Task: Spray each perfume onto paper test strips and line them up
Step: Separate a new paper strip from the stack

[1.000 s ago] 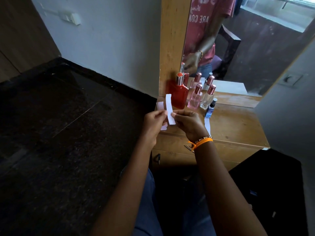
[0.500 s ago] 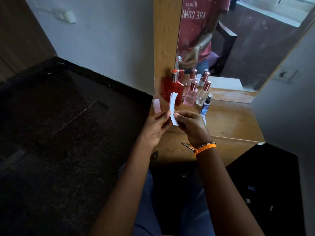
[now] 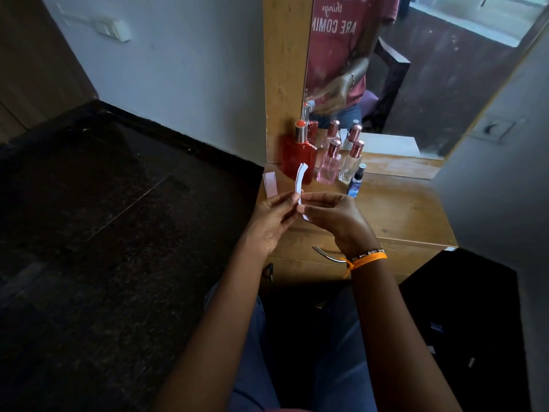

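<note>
A switch plate [image 3: 114,29] sat on the wall at far left, above a dark floor [image 3: 104,233]. At the left edge of the desk [image 3: 401,215] lay a pink strip [image 3: 271,184], flat on the wood and apart from the hands. The left hand [image 3: 271,221] was raised over the desk's front edge, its thumb and forefinger pinching a white strip [image 3: 300,182] that stood nearly upright and curled a little at the top. The right hand [image 3: 335,218] met it from the other side, fingers curled and pinching the lower part of the same strip; an orange band [image 3: 368,258] circled that wrist. Behind the strip, against the mirror [image 3: 416,69], stood a red bottle [image 3: 298,157] with a silver cap. Just right of it stood a pink bottle [image 3: 329,165], then a clear bottle [image 3: 352,166], both with rose caps. A small blue bottle [image 3: 356,182] stood in front of the clear one. Below the desktop, a metal drawer handle [image 3: 326,254] showed between the wrists.
</note>
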Motion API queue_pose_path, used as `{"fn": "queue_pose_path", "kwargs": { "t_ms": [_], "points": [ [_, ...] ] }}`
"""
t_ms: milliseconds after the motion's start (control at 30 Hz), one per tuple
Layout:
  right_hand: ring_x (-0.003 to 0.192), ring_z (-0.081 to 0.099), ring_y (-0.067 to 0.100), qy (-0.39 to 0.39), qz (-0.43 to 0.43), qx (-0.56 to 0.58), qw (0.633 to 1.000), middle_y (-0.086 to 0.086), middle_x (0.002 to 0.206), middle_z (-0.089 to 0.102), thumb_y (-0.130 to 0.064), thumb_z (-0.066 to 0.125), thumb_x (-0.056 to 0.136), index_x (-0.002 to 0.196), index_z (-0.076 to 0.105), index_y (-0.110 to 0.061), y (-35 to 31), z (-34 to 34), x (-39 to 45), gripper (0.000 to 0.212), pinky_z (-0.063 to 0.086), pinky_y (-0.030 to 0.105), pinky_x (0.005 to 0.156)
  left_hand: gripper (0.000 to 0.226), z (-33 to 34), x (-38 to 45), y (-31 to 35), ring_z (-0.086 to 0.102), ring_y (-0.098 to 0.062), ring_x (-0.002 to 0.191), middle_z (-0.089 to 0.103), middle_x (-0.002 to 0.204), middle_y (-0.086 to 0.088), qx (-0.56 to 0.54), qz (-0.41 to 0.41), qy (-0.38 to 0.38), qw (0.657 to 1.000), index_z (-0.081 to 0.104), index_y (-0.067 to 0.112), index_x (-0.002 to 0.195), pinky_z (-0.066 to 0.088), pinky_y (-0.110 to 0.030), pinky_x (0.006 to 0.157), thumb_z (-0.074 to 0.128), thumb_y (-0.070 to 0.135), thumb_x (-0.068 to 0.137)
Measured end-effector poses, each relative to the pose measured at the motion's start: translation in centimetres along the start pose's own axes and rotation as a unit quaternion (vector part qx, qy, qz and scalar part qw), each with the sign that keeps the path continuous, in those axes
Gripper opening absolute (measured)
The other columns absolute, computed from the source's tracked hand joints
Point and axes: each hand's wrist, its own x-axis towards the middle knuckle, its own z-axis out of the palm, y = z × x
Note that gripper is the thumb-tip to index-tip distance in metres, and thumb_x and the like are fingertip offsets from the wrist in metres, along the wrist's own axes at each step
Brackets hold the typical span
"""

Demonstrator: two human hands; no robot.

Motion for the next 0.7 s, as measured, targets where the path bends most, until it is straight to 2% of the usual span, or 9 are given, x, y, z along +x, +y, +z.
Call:
{"fn": "queue_pose_path", "kwargs": {
  "t_ms": [200, 367, 500, 700],
  "points": [
    [0.07, 0.066, 0.008, -0.021, 0.021, 0.017, 0.999, 0.008, 0.084, 0.07, 0.002, 0.069, 0.078, 0.11, 0.065, 0.003, -0.13, -0.31, -0.22, 0.032, 0.055, 0.015, 0.071, 0.01, 0.02, -0.03, 0.0, 0.067, -0.005, 0.073, 0.069, 0.087, -0.001, 0.013, 0.002, -0.011, 1.0, 0.068, 0.009, 0.09, 0.055, -0.016, 0.064, 0.06, 0.006, 0.085],
    [0.075, 0.066, 0.01, -0.035, 0.029, 0.03, 0.999, 0.009, 0.088, 0.069, 0.001, 0.066, 0.08, 0.11, 0.065, 0.0, 0.01, -0.69, -0.28, 0.03, 0.055, 0.018, 0.077, 0.01, -0.09, -0.11, -0.02, 0.069, -0.006, 0.072, 0.073, 0.078, 0.002, 0.011, 0.0, -0.02, 1.0, 0.067, 0.009, 0.09, 0.055, -0.016, 0.062, 0.059, 0.006, 0.085],
    [0.072, 0.066, 0.009, -0.031, 0.032, 0.011, 0.999, 0.007, 0.085, 0.07, -0.002, 0.071, 0.077, 0.1, 0.069, -0.004, 0.25, -0.54, -0.21, 0.023, 0.055, 0.019, 0.076, 0.01, -0.14, -0.12, -0.23, 0.068, -0.005, 0.074, 0.069, 0.085, 0.0, 0.021, 0.002, -0.013, 1.0, 0.068, 0.01, 0.09, 0.054, -0.015, 0.064, 0.06, 0.006, 0.084],
    [0.066, 0.069, 0.007, -0.037, 0.047, 0.033, 0.998, 0.002, 0.074, 0.073, 0.001, 0.068, 0.079, 0.102, 0.068, -0.001, 0.49, -0.79, -0.01, 0.023, 0.057, 0.016, 0.066, 0.013, -0.3, 0.01, -0.34, 0.064, -0.009, 0.084, 0.068, 0.091, -0.002, 0.026, -0.008, -0.014, 1.0, 0.066, 0.008, 0.095, 0.055, -0.016, 0.067, 0.06, 0.006, 0.084]
  ]
}}
